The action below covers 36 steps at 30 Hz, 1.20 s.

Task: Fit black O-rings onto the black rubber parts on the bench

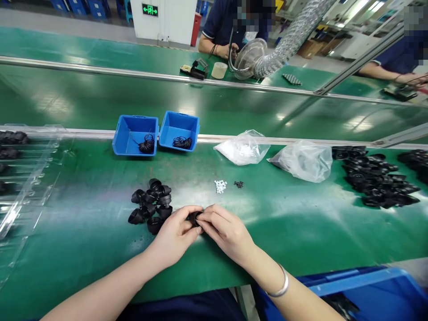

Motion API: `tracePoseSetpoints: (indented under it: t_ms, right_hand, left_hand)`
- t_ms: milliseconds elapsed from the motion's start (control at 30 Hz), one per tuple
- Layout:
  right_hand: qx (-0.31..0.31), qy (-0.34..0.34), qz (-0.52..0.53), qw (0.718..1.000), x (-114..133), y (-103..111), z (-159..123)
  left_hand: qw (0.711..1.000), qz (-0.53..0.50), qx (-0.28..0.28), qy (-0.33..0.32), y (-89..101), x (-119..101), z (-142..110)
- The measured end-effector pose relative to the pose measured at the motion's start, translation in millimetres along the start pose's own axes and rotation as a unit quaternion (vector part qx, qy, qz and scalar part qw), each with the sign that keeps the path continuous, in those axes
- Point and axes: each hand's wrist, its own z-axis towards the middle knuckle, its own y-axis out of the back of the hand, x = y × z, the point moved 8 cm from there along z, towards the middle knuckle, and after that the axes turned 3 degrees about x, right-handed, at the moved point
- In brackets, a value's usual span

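Between both hands is a small black cup-shaped plastic part (195,218), its hollow mouth turned toward my right side. My left hand (177,232) grips it from the left with the fingers curled round. The fingertips of my right hand (227,229) are pinched together at its opening; whether they hold something tiny inside is hidden. Just left of my left hand lies a pile of similar black cup-shaped parts (152,203). Beyond my right hand sit a little heap of white pieces (220,186) and a smaller heap of tiny black pieces (238,184).
Two blue bins (135,133) with coiled black wire stand at the back. Clear bags (245,147) lie right of them. Black parts (377,176) are heaped far right, clear trays (33,178) at left. A blue crate (384,292) is below the front edge. People work opposite.
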Motion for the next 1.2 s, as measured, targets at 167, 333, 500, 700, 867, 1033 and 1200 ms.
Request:
tracePoseSetpoints:
  t_ms: [167, 333, 500, 700, 867, 1033, 1200]
  right_hand:
    - [-0.016, -0.031, 0.06, 0.998, -7, 2, 1]
    - [-0.028, -0.066, 0.096, 0.993, -14, 2, 4]
    - [-0.038, -0.033, 0.071, 0.996, -9, 2, 2]
    - [-0.016, 0.026, -0.031, 0.999, 4, -1, -5]
    - [0.009, 0.065, -0.083, 0.994, 12, -5, -9]
    - [0.013, 0.073, -0.082, 0.994, 14, -7, -10]
    - [0.003, 0.075, -0.071, 0.995, 12, -7, -10]
  left_hand:
    - [1.0, -0.019, 0.007, 0.013, -1.5, -1, 0]
    - [0.999, -0.032, 0.003, 0.017, -1.4, -2, -1]
    - [1.0, -0.024, -0.001, 0.021, 0.2, -1, -1]
    - [0.999, -0.041, -0.005, 0.019, 3.3, -3, -1]
    - [0.998, -0.06, -0.014, 0.028, 6.6, -7, -2]
    - [0.997, -0.065, -0.014, 0.024, 8.1, -10, -2]
    - [0.997, -0.072, -0.011, 0.006, 8.0, -13, -3]
